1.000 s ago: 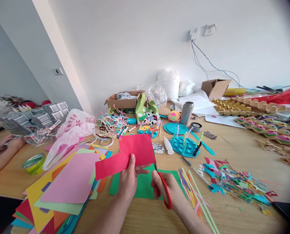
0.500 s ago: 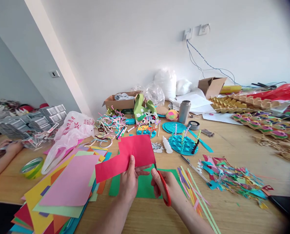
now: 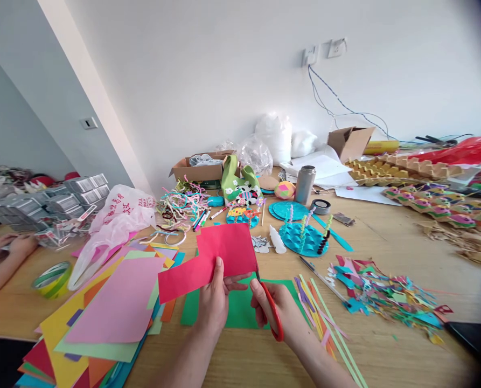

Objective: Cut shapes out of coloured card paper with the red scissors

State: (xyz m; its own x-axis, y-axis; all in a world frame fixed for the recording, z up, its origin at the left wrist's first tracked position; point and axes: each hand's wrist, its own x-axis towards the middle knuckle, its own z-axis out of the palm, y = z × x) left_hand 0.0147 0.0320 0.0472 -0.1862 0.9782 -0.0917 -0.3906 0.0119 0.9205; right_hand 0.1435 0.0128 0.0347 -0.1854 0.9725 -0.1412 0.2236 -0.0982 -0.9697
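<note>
My left hand pinches a sheet of red paper by its lower edge, thumb on the front, and holds it up above the table. My right hand grips red-handled scissors, whose blades meet the paper's lower right edge. A green sheet lies flat on the wooden table under both hands.
A stack of coloured paper lies at the left, thin paper strips and a heap of cut scraps at the right. Beyond the red paper are a glue bottle, teal paper discs and a steel flask. Another person's hand and a tape roll are at far left.
The view has drifted slightly. My hands, the red paper and the scissors keep the same pose.
</note>
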